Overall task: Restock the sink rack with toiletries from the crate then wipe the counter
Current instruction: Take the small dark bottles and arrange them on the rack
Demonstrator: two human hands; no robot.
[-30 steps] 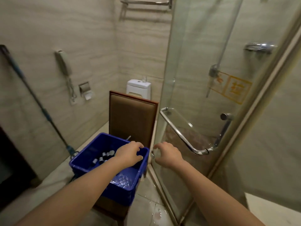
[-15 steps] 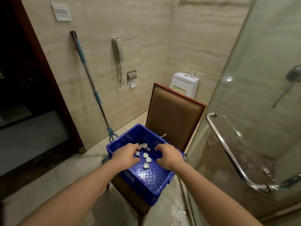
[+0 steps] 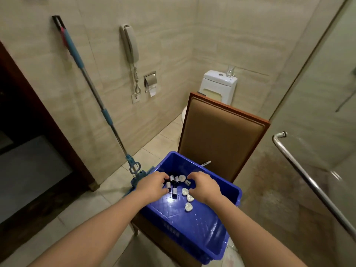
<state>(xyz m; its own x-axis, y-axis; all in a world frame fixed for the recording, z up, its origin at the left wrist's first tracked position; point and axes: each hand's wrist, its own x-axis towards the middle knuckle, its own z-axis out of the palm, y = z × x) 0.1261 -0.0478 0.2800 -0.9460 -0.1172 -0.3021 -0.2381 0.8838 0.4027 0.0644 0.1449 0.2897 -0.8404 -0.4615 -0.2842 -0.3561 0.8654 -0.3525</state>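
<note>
- Head view: left hand (image 3: 152, 186) and right hand (image 3: 205, 186) are both down inside the crate, fingers curled over the pile. Fingertips are hidden, so I cannot tell if either has pinched anything.
- Small dark bottles (image 3: 174, 191) with pale caps lie in a loose cluster between the two hands, touching the left fingers.
- White heart-shaped soaps (image 3: 189, 198) lie just beside the right hand, three in a row toward the near wall and one more up by the bottles.
- Handling guess: bottles look light, rigid and smooth, and are likely to roll. Take them by the body, several per palm.
- Soaps look light and maybe slick. Scoop them from below, don't squeeze.
- Blue crate (image 3: 192, 226) sits on the seat of a brown chair (image 3: 221, 135).
- Mop (image 3: 72, 47) leans on the wall to the left, toilet (image 3: 217, 83) is behind the chair, shower door handle (image 3: 316, 187) is to the right.
- Sink rack and table are not in view. Judged stage: picking up toiletries.
</note>
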